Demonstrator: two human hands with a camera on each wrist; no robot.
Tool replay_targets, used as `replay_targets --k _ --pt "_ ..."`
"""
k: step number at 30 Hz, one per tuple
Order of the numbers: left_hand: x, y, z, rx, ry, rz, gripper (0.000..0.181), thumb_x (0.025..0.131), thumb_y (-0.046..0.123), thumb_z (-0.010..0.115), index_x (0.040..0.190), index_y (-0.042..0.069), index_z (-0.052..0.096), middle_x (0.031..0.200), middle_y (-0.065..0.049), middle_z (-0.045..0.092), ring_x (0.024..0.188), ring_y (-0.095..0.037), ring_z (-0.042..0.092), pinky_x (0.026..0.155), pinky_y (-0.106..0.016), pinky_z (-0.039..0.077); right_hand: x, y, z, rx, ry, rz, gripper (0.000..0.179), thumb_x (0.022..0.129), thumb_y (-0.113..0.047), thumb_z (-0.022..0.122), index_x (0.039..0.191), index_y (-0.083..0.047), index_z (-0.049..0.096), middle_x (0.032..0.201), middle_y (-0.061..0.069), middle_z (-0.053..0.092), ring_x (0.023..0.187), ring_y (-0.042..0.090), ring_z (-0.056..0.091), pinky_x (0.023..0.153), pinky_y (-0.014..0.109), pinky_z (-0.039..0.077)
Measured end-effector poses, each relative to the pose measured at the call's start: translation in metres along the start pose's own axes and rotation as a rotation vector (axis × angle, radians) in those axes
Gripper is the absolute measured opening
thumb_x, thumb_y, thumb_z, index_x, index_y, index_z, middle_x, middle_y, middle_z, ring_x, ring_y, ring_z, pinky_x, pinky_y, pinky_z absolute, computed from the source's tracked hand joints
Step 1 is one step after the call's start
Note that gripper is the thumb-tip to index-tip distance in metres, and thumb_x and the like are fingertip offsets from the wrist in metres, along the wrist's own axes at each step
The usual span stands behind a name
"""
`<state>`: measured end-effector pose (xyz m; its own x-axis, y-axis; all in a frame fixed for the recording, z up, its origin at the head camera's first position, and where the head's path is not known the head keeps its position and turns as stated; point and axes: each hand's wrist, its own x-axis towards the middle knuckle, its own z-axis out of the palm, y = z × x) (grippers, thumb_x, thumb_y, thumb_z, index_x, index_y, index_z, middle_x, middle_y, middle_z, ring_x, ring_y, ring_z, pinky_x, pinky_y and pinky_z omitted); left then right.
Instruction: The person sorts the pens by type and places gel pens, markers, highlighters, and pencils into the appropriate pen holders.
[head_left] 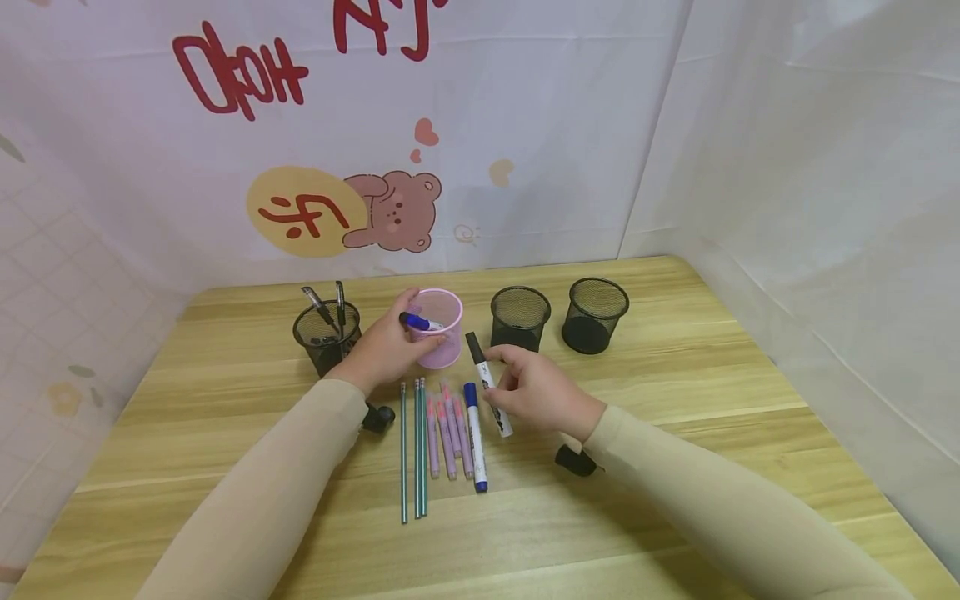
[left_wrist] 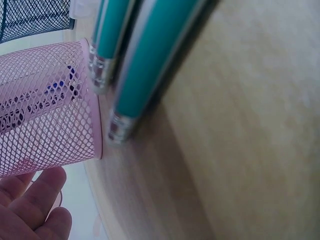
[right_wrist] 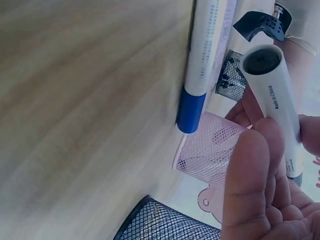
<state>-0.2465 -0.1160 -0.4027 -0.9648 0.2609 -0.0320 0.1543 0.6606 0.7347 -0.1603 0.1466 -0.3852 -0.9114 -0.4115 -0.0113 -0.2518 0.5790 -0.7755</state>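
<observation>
Mesh cups: four on the desk (head_left: 465, 558), one pink cup (head_left: 441, 354) and three black, namely the left black cup (head_left: 325, 360), middle black cup (head_left: 517, 335) and right black cup (head_left: 594, 335).
Green pencils (head_left: 417, 450): three, two side by side and one a little to their left.
Pink pens (head_left: 448, 437): at least four, bunched and overlapping, exact count unclear.
Black pens (head_left: 341, 308): at least two standing in the left black cup.
Markers: one black-capped marker (head_left: 485, 377) in the right hand (head_left: 542, 392), one blue-capped marker (head_left: 476, 437) lying beside the pink pens, at least one leaning in the pink cup.
Black-capped marker's direction: cap towards the desk's back edge and slightly left; long axis slants down to the right.
Right grip: pinches that marker's white barrel between thumb and fingers; cap sticks out past the fingertips, white end nearer the wrist.
Marker's place: off the desk, right of the pink cup, in front of the middle black cup.
Left hand (head_left: 388, 343): grips the pink cup's left side, thumb in front, fingers behind.
Blue-capped marker's direction: cap towards the back, axis running nearly front to back.
</observation>
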Motion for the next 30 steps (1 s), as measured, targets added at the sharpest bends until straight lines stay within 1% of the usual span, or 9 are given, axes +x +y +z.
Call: replay_targets --k 5,10,15,20,23,30 --pt "0.000 0.000 0.000 0.008 0.000 -0.003 0.104 0.091 0.058 0.076 0.169 0.032 0.013 0.164 -0.019 0.043 0.146 -0.044 0.048 0.119 -0.064 0.040 0.004 -0.002 -0.001 0.044 0.033 -0.042 0.055 0.094 -0.008 0.077 0.144 -0.003 0.055 0.080 0.002 0.072 0.069 0.009 0.061 0.054 0.023 0.048" --pt "-0.001 0.000 0.000 0.003 -0.003 -0.005 0.104 0.091 0.059 0.076 0.170 0.033 0.012 0.165 -0.018 0.042 0.147 -0.044 0.047 0.119 -0.064 0.039 0.008 -0.006 -0.002 0.050 0.075 -0.072 0.054 0.096 -0.010 0.076 0.145 -0.005 0.054 0.082 0.002 0.071 0.068 0.011 0.059 0.054 0.024 0.047" --pt "0.000 0.000 0.000 -0.010 -0.006 -0.004 0.105 0.091 0.058 0.076 0.170 0.033 0.012 0.165 -0.018 0.042 0.147 -0.044 0.048 0.119 -0.064 0.039 0.012 -0.008 -0.002 0.056 0.121 -0.099 0.052 0.096 -0.010 0.075 0.144 -0.005 0.054 0.084 0.003 0.071 0.070 0.012 0.061 0.059 0.024 0.050" --pt "0.000 0.000 0.000 -0.019 -0.008 -0.004 0.104 0.092 0.057 0.077 0.169 0.032 0.012 0.164 -0.018 0.043 0.146 -0.043 0.049 0.119 -0.065 0.040 0.016 -0.013 -0.003 0.079 0.158 -0.138 0.050 0.095 -0.008 0.074 0.142 -0.003 0.056 0.090 0.007 0.072 0.076 0.012 0.064 0.066 0.025 0.055" --pt "-0.001 0.000 0.000 -0.021 -0.011 -0.002 0.104 0.092 0.057 0.077 0.170 0.032 0.012 0.164 -0.018 0.043 0.146 -0.044 0.049 0.119 -0.065 0.039 0.020 -0.017 -0.005 0.078 0.177 -0.139 0.050 0.096 -0.008 0.075 0.142 -0.003 0.056 0.094 0.007 0.072 0.078 0.013 0.066 0.069 0.025 0.056" --pt "-0.001 -0.002 0.000 -0.023 -0.011 0.003 0.106 0.091 0.060 0.076 0.170 0.030 0.013 0.163 -0.018 0.044 0.145 -0.044 0.050 0.117 -0.065 0.041 0.032 -0.020 -0.009 0.043 0.219 -0.153 0.050 0.096 -0.010 0.075 0.143 -0.005 0.058 0.093 0.006 0.073 0.078 0.013 0.066 0.070 0.026 0.056"
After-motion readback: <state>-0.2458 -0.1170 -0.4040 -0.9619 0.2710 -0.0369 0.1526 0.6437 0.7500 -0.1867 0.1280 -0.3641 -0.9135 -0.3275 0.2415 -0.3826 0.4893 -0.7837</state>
